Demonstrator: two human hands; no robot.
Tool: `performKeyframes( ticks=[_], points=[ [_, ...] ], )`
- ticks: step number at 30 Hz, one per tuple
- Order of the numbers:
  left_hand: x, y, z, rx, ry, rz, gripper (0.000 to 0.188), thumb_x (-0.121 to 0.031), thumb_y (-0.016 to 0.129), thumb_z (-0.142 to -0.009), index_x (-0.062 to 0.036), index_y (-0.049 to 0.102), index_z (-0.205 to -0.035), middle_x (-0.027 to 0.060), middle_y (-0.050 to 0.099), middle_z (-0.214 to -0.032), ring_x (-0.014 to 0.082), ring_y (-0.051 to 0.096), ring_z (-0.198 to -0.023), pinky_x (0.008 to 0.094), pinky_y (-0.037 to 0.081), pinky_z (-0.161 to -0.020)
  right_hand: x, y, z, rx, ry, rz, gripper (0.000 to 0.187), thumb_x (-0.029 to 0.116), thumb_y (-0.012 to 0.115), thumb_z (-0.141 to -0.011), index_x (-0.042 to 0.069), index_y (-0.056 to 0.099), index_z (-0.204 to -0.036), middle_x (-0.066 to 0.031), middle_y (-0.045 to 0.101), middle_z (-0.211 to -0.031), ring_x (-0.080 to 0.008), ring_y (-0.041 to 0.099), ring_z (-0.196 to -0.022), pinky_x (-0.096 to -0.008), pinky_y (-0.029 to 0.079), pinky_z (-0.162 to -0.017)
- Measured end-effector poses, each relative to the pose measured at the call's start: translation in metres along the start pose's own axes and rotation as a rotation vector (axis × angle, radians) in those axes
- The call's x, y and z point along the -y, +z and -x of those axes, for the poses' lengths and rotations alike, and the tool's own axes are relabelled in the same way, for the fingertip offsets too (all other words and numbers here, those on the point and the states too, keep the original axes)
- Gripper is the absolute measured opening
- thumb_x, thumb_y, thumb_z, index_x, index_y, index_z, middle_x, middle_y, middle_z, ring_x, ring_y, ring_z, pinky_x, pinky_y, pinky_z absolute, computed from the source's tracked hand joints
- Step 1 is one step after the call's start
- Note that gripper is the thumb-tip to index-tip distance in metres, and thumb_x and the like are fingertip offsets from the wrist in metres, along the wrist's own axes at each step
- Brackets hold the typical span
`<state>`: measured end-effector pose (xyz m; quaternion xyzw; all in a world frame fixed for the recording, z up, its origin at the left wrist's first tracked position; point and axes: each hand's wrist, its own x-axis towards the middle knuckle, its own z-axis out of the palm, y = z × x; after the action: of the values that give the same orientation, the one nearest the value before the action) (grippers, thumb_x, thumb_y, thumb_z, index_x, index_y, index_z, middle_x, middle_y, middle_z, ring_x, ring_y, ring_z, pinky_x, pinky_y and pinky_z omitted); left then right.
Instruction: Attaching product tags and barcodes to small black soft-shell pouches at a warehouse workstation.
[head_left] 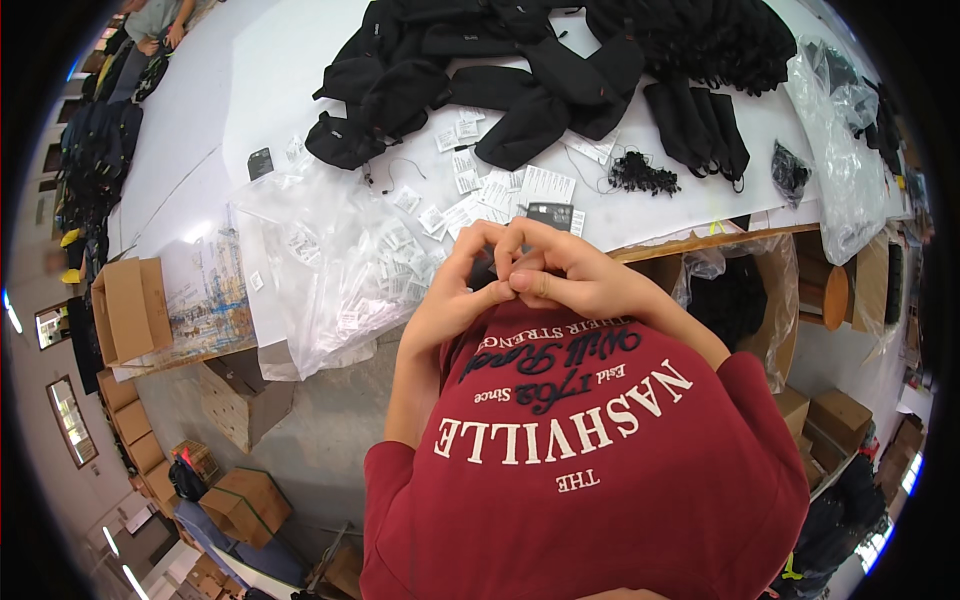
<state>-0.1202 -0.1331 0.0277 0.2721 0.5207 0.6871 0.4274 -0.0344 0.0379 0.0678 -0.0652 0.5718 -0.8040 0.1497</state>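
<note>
Nearest to us is a dark red shirt [590, 520] with raised lettering, worn by the person whose bare forearms reach toward the table. Just beyond its chest we record both hands close together. The left hand [462, 290] has its fingers curled and its thumb brought toward the right thumb. The right hand [575, 272] mirrors it, fingers bent over, thumb tip near the left one. Both look posed in a pinch, but we cannot tell what, if anything, sits between the tips. A dark patch [483, 268] shows behind the curled fingers, directly below them; we cannot make out its kind.

Just past the fingertips we note a black card [550, 213] on the white table [215, 150], among scattered white labels [480, 205]. Left of these lies a clear plastic bag [310, 250] holding more labels, its lower end hanging over the table edge. At the table's left corner stands an open cardboard box [130, 310].

Farther in, right of the labels, we see a tangled heap of black cords [640, 173], then several black pouches [700, 130] side by side. Behind them spreads a pile of black soft goods [540, 90]. At far upper left we observe another person [155, 20].
</note>
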Motion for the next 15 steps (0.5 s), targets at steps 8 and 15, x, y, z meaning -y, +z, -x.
performKeyframes(
  ticks=[8,15],
  points=[
    [-0.009,-0.023,-0.007,0.341,-0.17,-0.431,0.028,-0.004,0.046,-0.085,-0.0052,0.053,-0.113,0.0071,0.054,-0.103,0.0173,0.05,-0.098,0.029,0.038,-0.09,0.025,-0.006,0.015,0.002,-0.025,-0.24,0.011,0.011,0.049,-0.094,0.007,0.042,-0.101,0.0041,0.045,-0.058,-0.0031,0.038,-0.049,-0.0185,0.027,-0.048],
    [-0.016,-0.02,-0.01,0.484,-0.093,-0.572,0.057,0.008,0.043,-0.071,-0.0101,0.05,-0.125,0.0066,0.053,-0.116,0.0195,0.051,-0.093,0.0293,0.04,-0.085,0.022,-0.01,0.016,-0.045,-0.114,-0.387,0.014,0.012,0.049,-0.094,0.005,0.038,-0.098,0.0004,0.042,-0.056,-0.0049,0.035,-0.044,-0.0178,0.023,-0.044]
  ],
)
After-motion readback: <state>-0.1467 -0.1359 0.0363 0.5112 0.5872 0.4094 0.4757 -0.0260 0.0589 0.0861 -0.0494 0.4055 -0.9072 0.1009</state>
